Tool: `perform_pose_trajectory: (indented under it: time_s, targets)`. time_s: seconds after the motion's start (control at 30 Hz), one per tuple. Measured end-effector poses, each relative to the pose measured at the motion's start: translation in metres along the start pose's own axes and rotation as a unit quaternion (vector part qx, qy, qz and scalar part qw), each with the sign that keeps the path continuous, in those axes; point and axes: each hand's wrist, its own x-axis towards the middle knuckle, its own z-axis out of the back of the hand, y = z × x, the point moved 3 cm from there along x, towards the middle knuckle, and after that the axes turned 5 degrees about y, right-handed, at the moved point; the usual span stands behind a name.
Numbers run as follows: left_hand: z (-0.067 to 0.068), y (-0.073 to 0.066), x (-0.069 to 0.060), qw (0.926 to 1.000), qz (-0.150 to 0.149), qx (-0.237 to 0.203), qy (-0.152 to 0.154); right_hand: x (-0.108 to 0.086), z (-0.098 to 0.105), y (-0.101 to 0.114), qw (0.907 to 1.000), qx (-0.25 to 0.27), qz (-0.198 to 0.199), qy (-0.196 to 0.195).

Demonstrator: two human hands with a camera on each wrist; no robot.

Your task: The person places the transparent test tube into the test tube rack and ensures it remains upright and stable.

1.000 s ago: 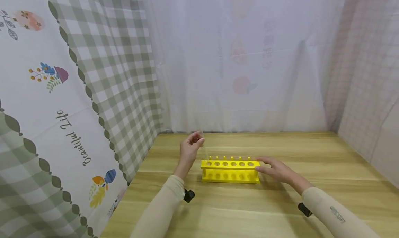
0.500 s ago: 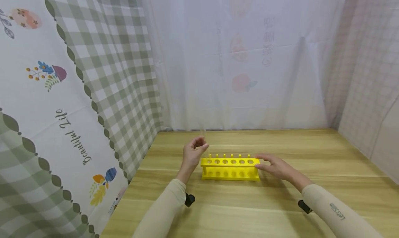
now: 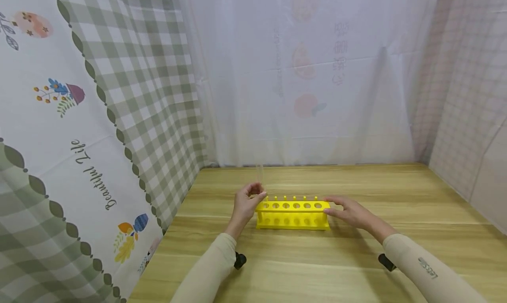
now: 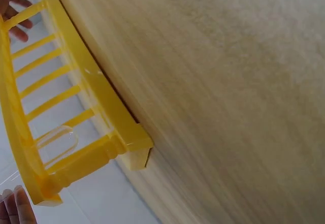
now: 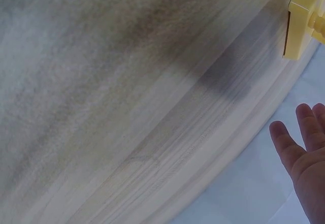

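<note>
A yellow test tube rack [image 3: 293,227] stands on the table, with a row of round holes along its top plate. My left hand [image 3: 243,205] pinches a clear test tube [image 3: 259,173] at the rack's left end. In the left wrist view the rounded bottom of the test tube [image 4: 63,141] shows below the top plate, in the end hole, above the base. Its upper part sticks up past my fingers. At the other end, my right hand [image 3: 350,212] holds the rack's top plate between thumb and forefinger; its other fingers [image 5: 287,145] are spread behind.
The wooden table [image 3: 309,267] reaches back to a white curtain [image 3: 253,96]. A green checked cloth [image 3: 158,96] hangs along the left side, and a pale sheet [image 3: 471,96] on the right. Small black wrist cameras [image 3: 240,260] sit beneath the sleeves.
My left hand has moved down and slightly right, bringing the test tube lower into the rack's leftmost hole, with more of the tube showing above the fingers. My right hand stays at the rack's end.
</note>
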Motion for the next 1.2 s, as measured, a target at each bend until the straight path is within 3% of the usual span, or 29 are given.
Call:
perform_pose_trajectory:
  time_s: [0.6, 0.9, 1.2]
  targets:
    - [0.000, 0.013, -0.005, 0.9996, 0.016, 0.022, 0.006, 0.001, -0.002, -0.001, 0.9999, -0.007, 0.006, -0.003]
    - [0.002, 0.016, -0.008, 0.9975, 0.025, 0.057, 0.033, 0.000, -0.001, 0.001, 0.9998, -0.009, 0.014, -0.004]
    - [0.002, 0.015, -0.008, 0.9956, 0.037, 0.065, 0.057, 0.000, 0.001, -0.001, 0.9999, -0.013, 0.001, 0.000]
